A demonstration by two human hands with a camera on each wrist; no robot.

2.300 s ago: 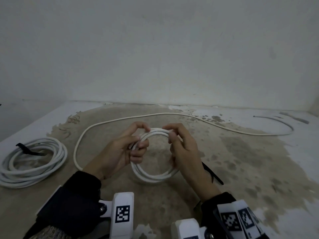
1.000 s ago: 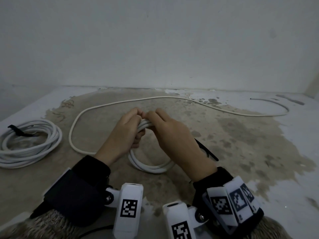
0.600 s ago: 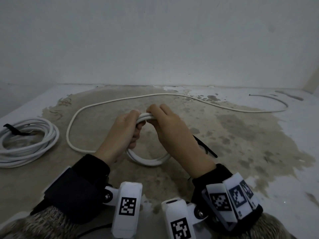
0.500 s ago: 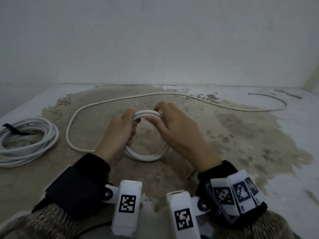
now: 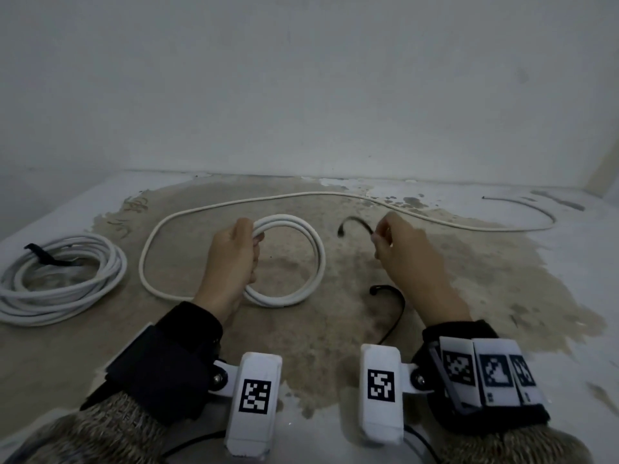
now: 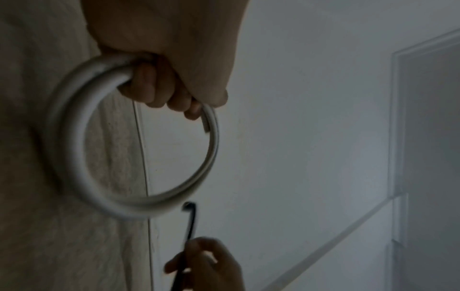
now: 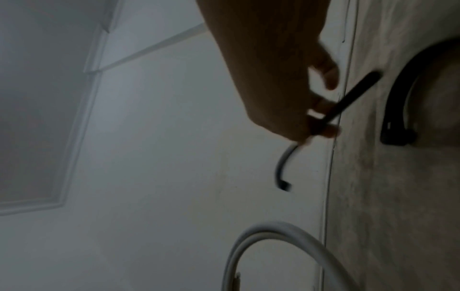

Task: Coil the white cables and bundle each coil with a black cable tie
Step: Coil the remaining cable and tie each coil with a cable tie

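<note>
My left hand (image 5: pixel 249 242) grips a small white cable coil (image 5: pixel 316 252) at its left side and holds it up off the floor; the left wrist view shows the fingers (image 6: pixel 159 92) curled round the coil (image 6: pixel 74 157). The cable's loose tail (image 5: pixel 335 194) loops left and then runs far right across the floor. To the right of the coil, clear of it, my right hand (image 5: pixel 380 237) pinches a curved black cable tie (image 5: pixel 355 222), which the right wrist view shows as a blurred cable tie (image 7: pixel 283 169).
A second black cable tie (image 5: pixel 392 306) lies on the floor beneath my right forearm. At the far left rests a bigger white coil (image 5: pixel 60 283) bound by a black tie (image 5: pixel 43 256). A white wall stands close behind the stained floor (image 5: pixel 435 279).
My right hand has let go of the coil, moved right and come up pinching a black cable tie. The left hand now holds the coil alone.
</note>
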